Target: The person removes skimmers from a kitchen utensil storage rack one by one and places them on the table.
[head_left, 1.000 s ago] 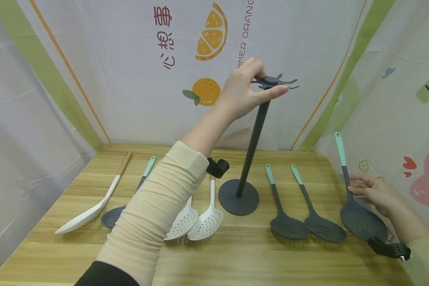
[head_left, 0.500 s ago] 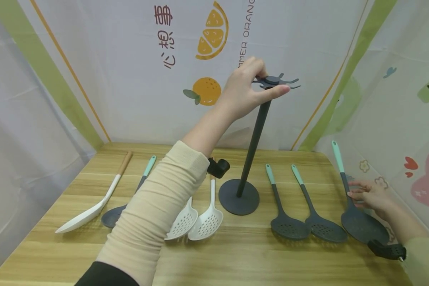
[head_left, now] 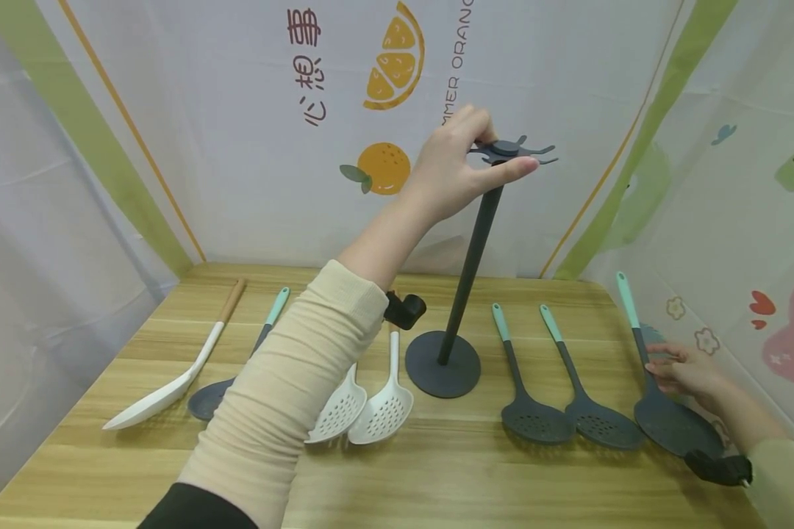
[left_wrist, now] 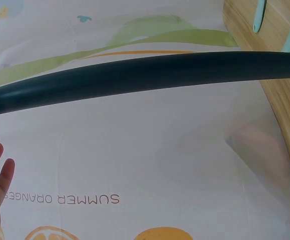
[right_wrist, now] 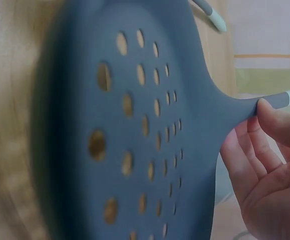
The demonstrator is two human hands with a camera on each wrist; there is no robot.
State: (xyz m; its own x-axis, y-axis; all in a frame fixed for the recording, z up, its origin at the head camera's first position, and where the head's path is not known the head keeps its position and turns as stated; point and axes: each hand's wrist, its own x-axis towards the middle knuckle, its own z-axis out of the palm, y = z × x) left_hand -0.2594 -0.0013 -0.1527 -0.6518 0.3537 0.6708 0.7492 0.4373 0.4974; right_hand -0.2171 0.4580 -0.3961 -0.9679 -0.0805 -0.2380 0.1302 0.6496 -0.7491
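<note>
My left hand [head_left: 450,165] holds the hooked top of a dark grey utensil stand [head_left: 479,246], thumb on the near side and fingers round the far side. The left wrist view shows its fingertips right by one hook, next to the long pole [left_wrist: 145,75]. At the right end of the table, my right hand [head_left: 688,375] pinches the neck of a dark grey skimmer [head_left: 678,426] with a mint handle tip. In the right wrist view, the skimmer's perforated head [right_wrist: 200,130] fills the middle, with the thumb on its neck.
Two more mint-handled skimmers, one nearer the stand [head_left: 536,420] and one beside it [head_left: 605,425], lie on the wooden table [head_left: 437,477]. Left of the stand are white slotted spoons [head_left: 380,417], a dark utensil [head_left: 206,402] and a white one [head_left: 159,404]. Printed curtains enclose the table.
My right hand has lowered the skimmer toward the table, so its handle tip sits lower. The left hand keeps its hold on the stand.
</note>
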